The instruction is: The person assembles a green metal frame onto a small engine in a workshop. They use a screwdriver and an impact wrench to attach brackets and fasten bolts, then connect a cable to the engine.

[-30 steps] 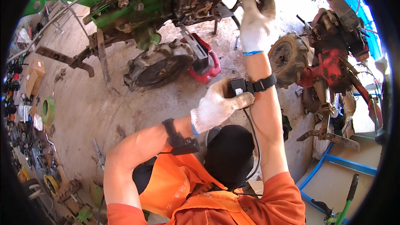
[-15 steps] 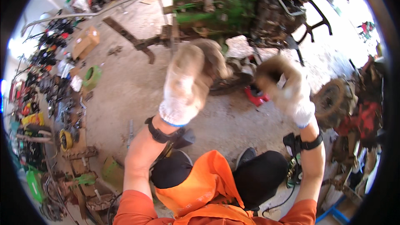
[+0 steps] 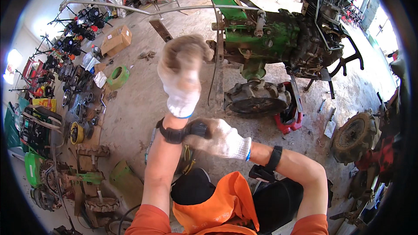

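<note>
My left hand, in a white knit glove browned over the fingers, is raised left of the green machine. Its fingers look curled but are smeared by motion. Around my left wrist runs a black strap with a small black device. My right hand, gloved the same way, reaches across in front of me and grips that device between thumb and fingers. A second black strap with a black box circles my right wrist. Below the machine's body is a lugged wheel.
A red part lies beside the wheel. A tyre stands at the right. Pliers lie near my feet. Left are a cardboard box, a green ring and many machine parts. A long metal rod crosses above.
My right hand has come left and down from beside the wheel onto the left wrist's device. My left hand has shifted slightly left. The view has turned, showing more of the machine.
</note>
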Tool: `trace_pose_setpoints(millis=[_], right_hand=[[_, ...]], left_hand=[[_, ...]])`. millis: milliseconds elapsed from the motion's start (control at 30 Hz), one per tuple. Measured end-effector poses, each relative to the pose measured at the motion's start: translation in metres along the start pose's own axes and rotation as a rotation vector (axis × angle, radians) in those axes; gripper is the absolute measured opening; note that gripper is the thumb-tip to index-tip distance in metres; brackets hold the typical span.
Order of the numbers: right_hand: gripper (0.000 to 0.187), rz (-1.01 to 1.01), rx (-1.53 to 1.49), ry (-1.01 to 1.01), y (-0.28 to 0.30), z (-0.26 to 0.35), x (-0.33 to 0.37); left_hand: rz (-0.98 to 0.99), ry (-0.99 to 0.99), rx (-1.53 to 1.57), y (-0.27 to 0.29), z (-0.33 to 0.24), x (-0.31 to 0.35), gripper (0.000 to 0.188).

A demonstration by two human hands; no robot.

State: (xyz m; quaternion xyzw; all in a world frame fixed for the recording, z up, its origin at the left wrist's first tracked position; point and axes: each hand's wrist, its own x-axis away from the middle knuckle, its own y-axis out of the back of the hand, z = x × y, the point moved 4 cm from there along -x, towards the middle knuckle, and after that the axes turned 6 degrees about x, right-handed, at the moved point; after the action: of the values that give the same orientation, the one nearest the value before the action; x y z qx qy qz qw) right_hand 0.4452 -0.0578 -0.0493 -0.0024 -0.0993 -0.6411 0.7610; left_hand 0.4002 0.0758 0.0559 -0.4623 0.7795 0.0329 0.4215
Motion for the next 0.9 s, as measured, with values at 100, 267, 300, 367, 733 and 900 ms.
trace_pose_setpoints(millis=[100, 267, 300, 367, 733, 900], right_hand=[[0.051, -0.003, -0.016, 0.050, -0.011, 0.001, -0.004], [0.060, -0.026, 0.136, 0.206, -0.007, 0.005, 0.000], [0.060, -0.045, 0.166, 0.249, -0.005, 0.007, 0.001], [0.062, -0.050, 0.245, 0.280, -0.003, 0.010, 0.000], [0.058, -0.106, 0.376, 0.545, -0.003, 0.033, 0.001], [0.051, -0.080, 0.412, 0.559, -0.004, 0.044, 0.007]], left_hand=[[0.320, -0.578, -0.523, -0.017, -0.017, 0.001, 0.027], [0.119, -0.219, 0.253, -0.003, 0.003, 0.005, 0.024], [0.019, -0.114, 0.245, 0.009, 0.004, 0.010, 0.027], [-0.152, -0.033, 0.210, 0.027, 0.006, 0.018, 0.039], [-0.142, -0.132, 0.236, 0.026, -0.031, 0.012, 0.060], [0.089, -0.171, 0.237, 0.003, -0.063, -0.004, 0.061]])
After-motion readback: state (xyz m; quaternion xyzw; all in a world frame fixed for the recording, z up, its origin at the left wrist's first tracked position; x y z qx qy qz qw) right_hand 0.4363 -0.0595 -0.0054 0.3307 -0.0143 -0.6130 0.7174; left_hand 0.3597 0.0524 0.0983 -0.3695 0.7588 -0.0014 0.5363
